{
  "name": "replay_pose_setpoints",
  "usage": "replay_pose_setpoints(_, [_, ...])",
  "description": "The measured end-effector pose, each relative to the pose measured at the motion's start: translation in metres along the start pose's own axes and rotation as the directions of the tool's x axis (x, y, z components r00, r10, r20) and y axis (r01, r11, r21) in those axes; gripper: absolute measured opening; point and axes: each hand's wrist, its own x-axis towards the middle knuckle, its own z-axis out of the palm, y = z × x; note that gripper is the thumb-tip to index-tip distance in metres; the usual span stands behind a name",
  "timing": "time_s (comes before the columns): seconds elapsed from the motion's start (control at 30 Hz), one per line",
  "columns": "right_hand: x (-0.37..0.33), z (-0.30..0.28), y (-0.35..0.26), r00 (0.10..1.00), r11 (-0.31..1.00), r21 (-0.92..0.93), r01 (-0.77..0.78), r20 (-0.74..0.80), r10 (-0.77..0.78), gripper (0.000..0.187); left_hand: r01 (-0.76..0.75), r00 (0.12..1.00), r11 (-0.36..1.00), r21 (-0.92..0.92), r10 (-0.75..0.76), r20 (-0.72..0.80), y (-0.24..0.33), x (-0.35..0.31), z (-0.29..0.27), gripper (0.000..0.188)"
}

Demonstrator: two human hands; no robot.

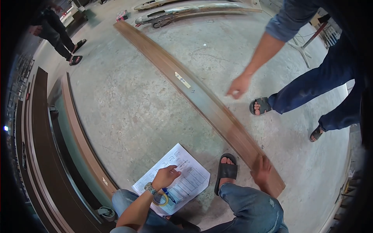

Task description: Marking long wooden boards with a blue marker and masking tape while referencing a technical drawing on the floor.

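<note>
A long brown board lies slantwise across the floor. It carries a pale label with handwriting. My right hand is over the board's near end, its fingers spread and blurred; whether it presses on the wood is unclear. Over printed sheets of paper hovers my left hand, thumb and fingers apart, nothing visible in it. A roll of yellowish tape and a blue pen-like item rest on the sheets beside my left wrist, partly hidden by it.
Another person's hand reaches down beyond the board, near their sandalled foot. Long brown panels stand along the left. A second person's legs are at far left. Long pieces and a pink item lie at the back.
</note>
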Motion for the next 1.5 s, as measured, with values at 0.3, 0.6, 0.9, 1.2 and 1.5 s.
replay_pose_setpoints(0.3, [-0.01, 0.046, -0.12, 0.993, 0.86, 0.507, 0.055, -0.114, 0.003, 0.038, -0.023, 0.998, 0.997, 0.067, 0.019, 0.052, -0.035, -0.002, 0.023, 0.054])
replay_pose_setpoints(0.6, [-0.001, 0.048, -0.178, 0.979, 0.943, 0.319, -0.095, -0.141, 0.147, 0.018, 0.017, 0.998, 0.965, -0.263, -0.034, -0.06, 0.14, 0.225, -0.065, 0.064])
replay_pose_setpoints(0.9, [0.002, 0.009, -0.15, 0.954, 0.934, 0.325, -0.147, -0.201, 0.22, 0.012, -0.304, 0.935, 0.945, 0.12, 0.272, 0.228, 0.114, 0.06, -0.01, 0.058])
replay_pose_setpoints(1.2, [-0.014, -0.031, -0.17, 0.975, 0.924, 0.32, -0.211, -0.003, 0.223, 0.032, -0.003, 0.999, 0.996, -0.09, 0.008, 0.051, 0.014, -0.049, -0.03, 0.052])
replay_pose_setpoints(1.5, [0.0, -0.039, -0.119, 0.977, 0.923, 0.328, -0.201, -0.006, 0.215, 0.034, -0.147, 0.986, 0.982, -0.121, 0.136, -0.096, -0.017, -0.047, -0.046, 0.052])
